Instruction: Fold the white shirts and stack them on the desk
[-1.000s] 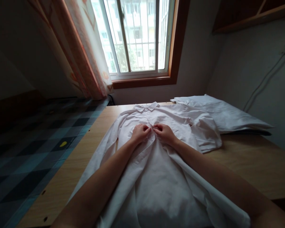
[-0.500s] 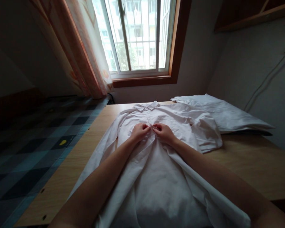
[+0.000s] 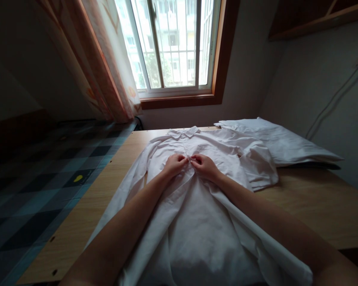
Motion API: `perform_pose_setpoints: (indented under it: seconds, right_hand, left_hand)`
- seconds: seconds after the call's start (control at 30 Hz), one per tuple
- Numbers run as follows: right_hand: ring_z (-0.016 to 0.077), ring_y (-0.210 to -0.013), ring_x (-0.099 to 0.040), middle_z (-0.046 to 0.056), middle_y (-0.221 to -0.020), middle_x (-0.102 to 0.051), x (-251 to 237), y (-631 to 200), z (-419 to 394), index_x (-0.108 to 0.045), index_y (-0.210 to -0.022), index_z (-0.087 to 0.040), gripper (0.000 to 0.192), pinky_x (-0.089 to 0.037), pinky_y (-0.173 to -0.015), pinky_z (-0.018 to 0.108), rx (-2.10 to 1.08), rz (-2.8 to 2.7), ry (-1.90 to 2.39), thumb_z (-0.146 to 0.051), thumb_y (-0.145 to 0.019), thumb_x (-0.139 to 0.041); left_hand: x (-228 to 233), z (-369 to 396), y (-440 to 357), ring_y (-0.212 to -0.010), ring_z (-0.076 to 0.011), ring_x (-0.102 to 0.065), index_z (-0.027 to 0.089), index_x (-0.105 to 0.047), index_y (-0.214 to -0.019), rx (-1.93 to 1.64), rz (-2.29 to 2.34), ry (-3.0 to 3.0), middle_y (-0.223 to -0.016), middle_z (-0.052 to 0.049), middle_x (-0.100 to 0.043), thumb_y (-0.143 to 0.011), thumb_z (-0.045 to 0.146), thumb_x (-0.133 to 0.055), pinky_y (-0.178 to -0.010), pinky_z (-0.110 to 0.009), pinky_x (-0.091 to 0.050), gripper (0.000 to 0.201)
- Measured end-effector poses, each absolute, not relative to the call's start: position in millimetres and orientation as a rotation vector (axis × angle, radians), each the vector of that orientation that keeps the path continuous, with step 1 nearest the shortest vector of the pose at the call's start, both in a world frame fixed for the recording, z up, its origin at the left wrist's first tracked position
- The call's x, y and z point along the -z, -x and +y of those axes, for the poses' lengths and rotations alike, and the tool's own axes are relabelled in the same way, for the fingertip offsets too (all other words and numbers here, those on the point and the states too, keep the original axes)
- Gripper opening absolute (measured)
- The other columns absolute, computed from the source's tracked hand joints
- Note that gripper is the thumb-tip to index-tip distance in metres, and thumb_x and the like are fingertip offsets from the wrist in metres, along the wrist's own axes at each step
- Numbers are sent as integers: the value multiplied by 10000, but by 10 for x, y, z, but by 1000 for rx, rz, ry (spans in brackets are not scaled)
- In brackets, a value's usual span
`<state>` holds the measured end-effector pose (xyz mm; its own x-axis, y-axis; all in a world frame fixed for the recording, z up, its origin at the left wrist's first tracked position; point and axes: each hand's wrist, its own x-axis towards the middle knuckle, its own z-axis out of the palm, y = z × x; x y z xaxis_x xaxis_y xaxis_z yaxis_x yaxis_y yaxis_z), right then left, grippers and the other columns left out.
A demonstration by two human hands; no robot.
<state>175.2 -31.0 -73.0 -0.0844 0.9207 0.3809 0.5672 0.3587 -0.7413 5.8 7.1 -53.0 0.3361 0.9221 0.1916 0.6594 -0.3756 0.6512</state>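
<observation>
Honestly, left hand (image 3: 174, 165) and right hand (image 3: 205, 166) both pinching white cotton button-up shirt (image 3: 193, 222) placket; easy to slip, bunching loose fabric.

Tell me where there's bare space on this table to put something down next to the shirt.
Bare wood lies on the table right of the white shirt, in front of the pillow. A narrower strip runs along the table's left edge. The middle is crowded: left hand and right hand pinch the shirt front.
</observation>
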Motion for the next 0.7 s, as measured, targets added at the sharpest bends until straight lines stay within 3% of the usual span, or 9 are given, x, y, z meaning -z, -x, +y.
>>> perform_pose_setpoints:
  seconds: [0.17, 0.33, 0.7]
  right_hand:
    - [167, -761, -639, 48, -898, -732, 667, -1745, -349, -692, -1065, -164, 234, -452, -703, 248, -498, -1845, 1362, -250, -892, -559]
    - [178, -857, -663, 64, -959, -743, 630, -1771, -330, -712, -984, -176, 264, -459, -764, 250, -522, -1898, 1322, -238, -948, -458]
    - [155, -695, -648, 37, -790, -747, 634, -1821, -160, -772, -949, -149, 225, -469, -654, 225, -665, -1760, 1340, -182, -786, -621]
  left_hand:
    - [564, 96, -56, -641, -140, -522, 154, -635, -665, -786, 1346, -2067, -642, 1, -583, -793, 367, -551, -562, -228, -378, 262]
    - [563, 85, -58, -612, -135, -493, 155, -619, -628, -811, 1328, -2046, -594, 8, -541, -789, 407, -554, -536, -223, -349, 306]
    - [488, 11, -68, -606, -138, -490, 159, -642, -621, -774, 1332, -2069, -579, 6, -543, -797, 387, -520, -528, -228, -317, 313]
